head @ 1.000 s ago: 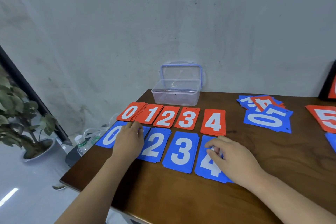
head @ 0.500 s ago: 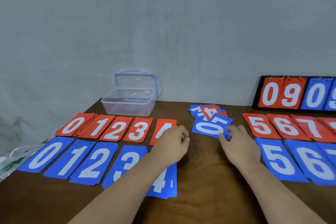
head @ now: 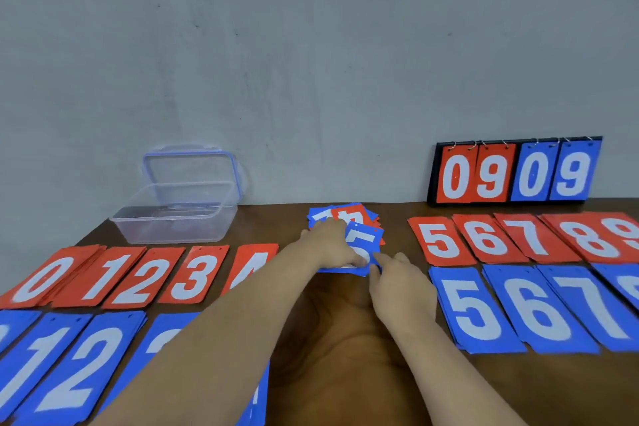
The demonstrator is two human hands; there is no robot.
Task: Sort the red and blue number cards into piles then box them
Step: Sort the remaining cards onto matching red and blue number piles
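Observation:
A loose mixed pile of red and blue number cards (head: 359,216) lies at the middle back of the wooden table (head: 345,339). A blue 5 card (head: 366,235) sits on top of it, and a blue 0 card (head: 345,269) lies at its near edge. My left hand (head: 332,245) rests flat on the pile, fingers spread over the blue 0 card. My right hand (head: 397,284) pinches that card's near right corner. Sorted red piles 0 to 4 (head: 138,277) and blue piles (head: 69,356) lie on the left. Red piles from 5 up (head: 501,239) and blue piles from 5 up (head: 518,311) lie on the right.
A clear plastic box (head: 173,221) with its blue-rimmed lid propped open stands at the back left against the grey wall. A black flip scoreboard (head: 515,173) showing 09 in red and 09 in blue leans on the wall at the back right. My left forearm covers the 4 piles.
The view swung right from the left piles. Both hands left the 0 and 4 piles and reached forward to the mixed pile; the right hand now holds the blue 0 card's corner.

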